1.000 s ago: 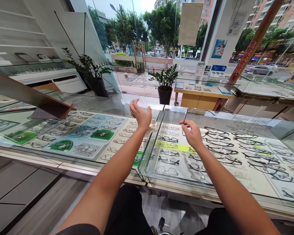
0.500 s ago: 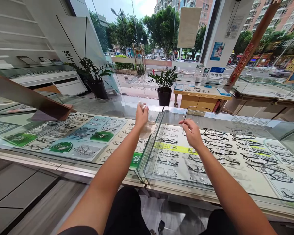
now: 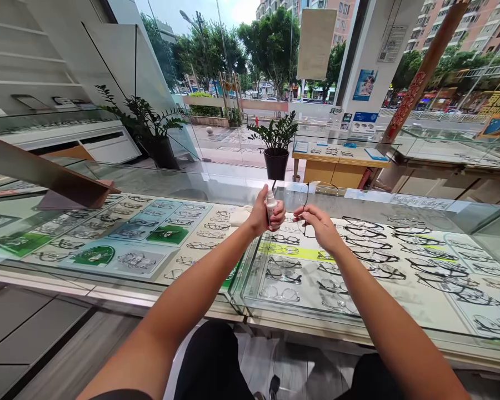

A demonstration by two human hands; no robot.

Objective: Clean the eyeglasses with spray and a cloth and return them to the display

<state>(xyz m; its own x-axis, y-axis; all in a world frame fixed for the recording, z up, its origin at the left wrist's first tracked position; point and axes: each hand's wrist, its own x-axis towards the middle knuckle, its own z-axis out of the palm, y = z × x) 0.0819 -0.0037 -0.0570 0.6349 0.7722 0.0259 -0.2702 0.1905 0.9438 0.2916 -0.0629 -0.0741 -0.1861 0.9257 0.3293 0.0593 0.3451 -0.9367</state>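
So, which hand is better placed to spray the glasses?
Probably the left: the left hand grips the small spray bottle, close beside the glasses pinched in the right hand.

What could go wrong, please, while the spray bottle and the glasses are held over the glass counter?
The right hand pinches the glasses by the fingertips only, so they could slip and strike the glass counter. The spray bottle in the left hand sits close beside them, so spray might miss and wet the counter.

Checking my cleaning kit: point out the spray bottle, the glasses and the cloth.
spray bottle (image 3: 271, 208), head view, white body.
glasses (image 3: 305, 199), head view, dark temple arm.
cloth (image 3: 240, 214), head view, middle.
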